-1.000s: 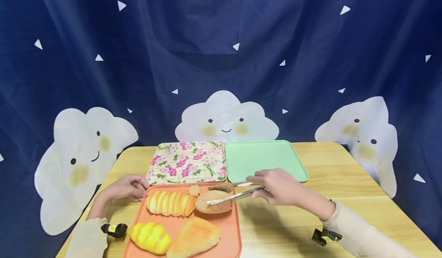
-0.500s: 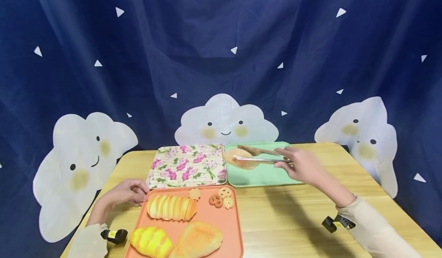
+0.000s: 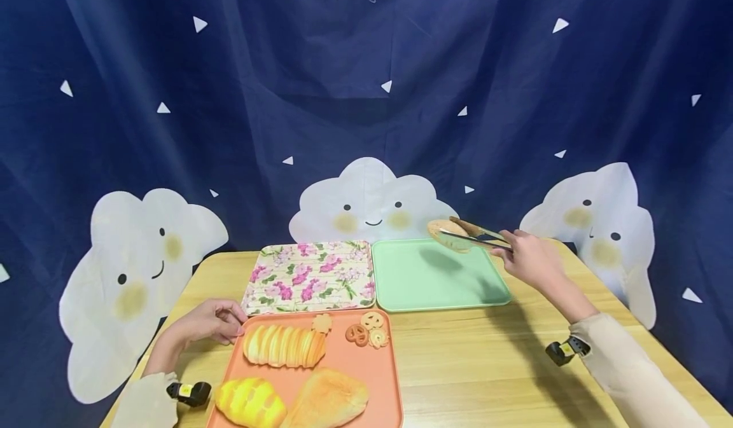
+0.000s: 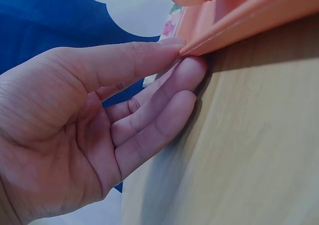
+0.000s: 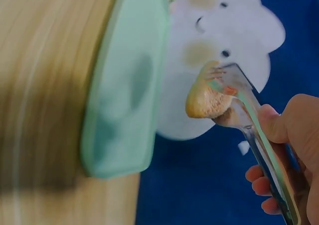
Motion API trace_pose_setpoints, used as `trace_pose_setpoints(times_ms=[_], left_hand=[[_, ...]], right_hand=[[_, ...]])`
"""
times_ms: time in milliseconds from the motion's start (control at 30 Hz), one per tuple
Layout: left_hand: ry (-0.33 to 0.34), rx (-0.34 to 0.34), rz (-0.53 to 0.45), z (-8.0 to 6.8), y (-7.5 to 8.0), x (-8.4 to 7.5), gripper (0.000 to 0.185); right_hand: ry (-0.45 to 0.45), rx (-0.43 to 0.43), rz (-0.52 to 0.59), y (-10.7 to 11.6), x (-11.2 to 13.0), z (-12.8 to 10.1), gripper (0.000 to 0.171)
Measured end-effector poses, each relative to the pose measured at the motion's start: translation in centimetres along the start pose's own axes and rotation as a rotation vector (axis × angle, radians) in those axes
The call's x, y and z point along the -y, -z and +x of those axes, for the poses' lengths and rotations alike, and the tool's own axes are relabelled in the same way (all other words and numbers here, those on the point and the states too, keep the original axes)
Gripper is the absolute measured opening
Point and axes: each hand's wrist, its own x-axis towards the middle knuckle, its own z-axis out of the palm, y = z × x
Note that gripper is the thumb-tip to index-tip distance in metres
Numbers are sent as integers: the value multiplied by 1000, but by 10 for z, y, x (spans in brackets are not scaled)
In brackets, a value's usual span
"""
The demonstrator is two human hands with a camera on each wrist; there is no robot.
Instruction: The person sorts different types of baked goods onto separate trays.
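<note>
My right hand [image 3: 529,259] grips a pair of metal tongs [image 5: 254,130], and between the tong ends a round bread bun [image 3: 449,234] is clamped. The bun hangs in the air above the far right part of the green tray [image 3: 424,282], its shadow falling on the tray. At the orange tray's [image 3: 378,402] far left corner, my left hand [image 3: 212,321] pinches the rim between thumb and fingers, as the left wrist view also shows. On that tray lie a sliced-looking loaf [image 3: 284,345], a yellow bread roll [image 3: 251,402], a triangular bread [image 3: 329,397] and several small cookies [image 3: 372,320].
A flower-patterned tray [image 3: 312,275] lies left of the green tray, behind the orange one. All stand on a wooden table [image 3: 458,358]. A dark blue curtain [image 3: 309,116] with white clouds hangs right behind the table's far edge.
My right hand has lifted the bun with the tongs off the orange tray and carried it away and right over the green tray, uncovering cookies. My left hand stays at the rim.
</note>
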Motion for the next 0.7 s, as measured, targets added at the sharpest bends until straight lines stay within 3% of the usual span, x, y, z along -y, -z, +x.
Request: trace_pose_setpoints(times_ms=[133,400,700], left_hand=[[-7,5,1,0,0,1,32],[1,-4,5,-3,-1,1,31],[13,-10,17,-2,-1,-3,29]], right_hand=[[-69,51,-38,-7,-12,-6,32],[-190,299,-68,-12,-29,-5,27],[-268,410,-64,-16,-35,-5,26]])
